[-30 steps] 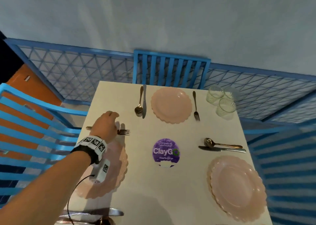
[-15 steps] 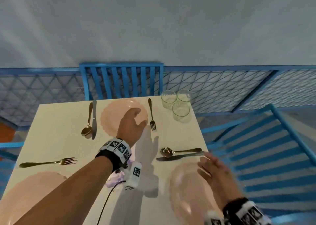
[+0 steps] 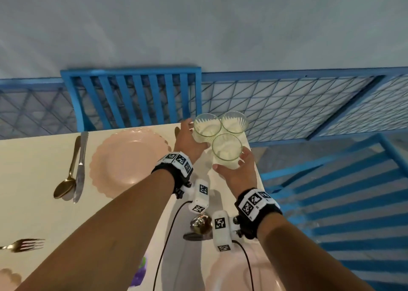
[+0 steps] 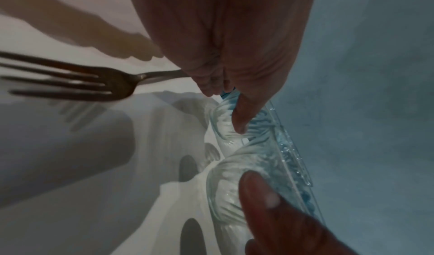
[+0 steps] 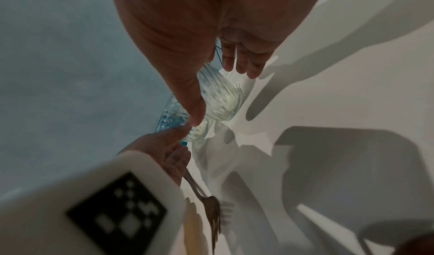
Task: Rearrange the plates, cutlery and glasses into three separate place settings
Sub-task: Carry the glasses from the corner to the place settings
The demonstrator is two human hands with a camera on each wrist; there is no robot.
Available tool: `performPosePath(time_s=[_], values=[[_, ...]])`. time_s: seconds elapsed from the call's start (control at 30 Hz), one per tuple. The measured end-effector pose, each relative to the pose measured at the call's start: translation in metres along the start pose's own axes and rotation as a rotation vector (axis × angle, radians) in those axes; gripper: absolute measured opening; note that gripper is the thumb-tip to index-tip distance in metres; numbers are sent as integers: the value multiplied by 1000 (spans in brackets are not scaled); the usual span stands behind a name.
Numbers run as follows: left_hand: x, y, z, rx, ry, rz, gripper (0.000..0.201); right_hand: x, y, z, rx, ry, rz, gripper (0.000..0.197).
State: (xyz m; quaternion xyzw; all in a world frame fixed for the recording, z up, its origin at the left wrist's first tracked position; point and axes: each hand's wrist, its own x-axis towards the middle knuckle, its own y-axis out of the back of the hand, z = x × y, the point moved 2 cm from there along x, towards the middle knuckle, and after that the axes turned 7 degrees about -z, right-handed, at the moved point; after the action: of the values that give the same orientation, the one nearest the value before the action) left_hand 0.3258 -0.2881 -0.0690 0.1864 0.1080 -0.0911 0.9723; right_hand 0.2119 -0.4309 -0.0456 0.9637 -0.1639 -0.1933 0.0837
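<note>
Three clear glasses bunched together, touching, at the far right corner of the white bench. Far left glass with the left hand against its left side, fingers bent round the ribbed wall, thumb on the next glass. Near glass cupped by the right hand, fingers spread up its near and right sides, thumb pressed on the glass in the right wrist view. Cannot tell if either grip is tight. Third glass at the very corner, right by the edge, untouched. Bench edge close on the right and far sides, with blue mesh fence just past it; a blue chair back behind the far edge. Little room on the right. Pink plate just left of the left hand, a fork handle between them. Spoon and knife side by side left of that plate. Open bench space further left and nearer. Another fork at the near left. Another pink plate near, under the right arm, with a spoon bowl beyond it.
</note>
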Motion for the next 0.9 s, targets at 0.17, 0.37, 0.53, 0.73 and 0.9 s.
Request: performPosePath(time_s=[0.17, 0.37, 0.53, 0.73, 0.9], values=[[14, -7, -5, 6, 5, -14, 89, 17, -6, 8, 23, 57, -19, 86], [27, -18, -18, -49, -41, -9, 84, 26, -10, 12, 71, 125, 1, 83], [17, -20, -7, -66, -62, 13, 79, 27, -10, 15, 38, 139, 29, 79], [2, -17, -16, -67, -50, 82, 76, 21, -10, 17, 13, 148, 20, 77], [-34, 2, -10, -103, -77, 94, 79, 5, -4, 10, -15, 219, 13, 77]])
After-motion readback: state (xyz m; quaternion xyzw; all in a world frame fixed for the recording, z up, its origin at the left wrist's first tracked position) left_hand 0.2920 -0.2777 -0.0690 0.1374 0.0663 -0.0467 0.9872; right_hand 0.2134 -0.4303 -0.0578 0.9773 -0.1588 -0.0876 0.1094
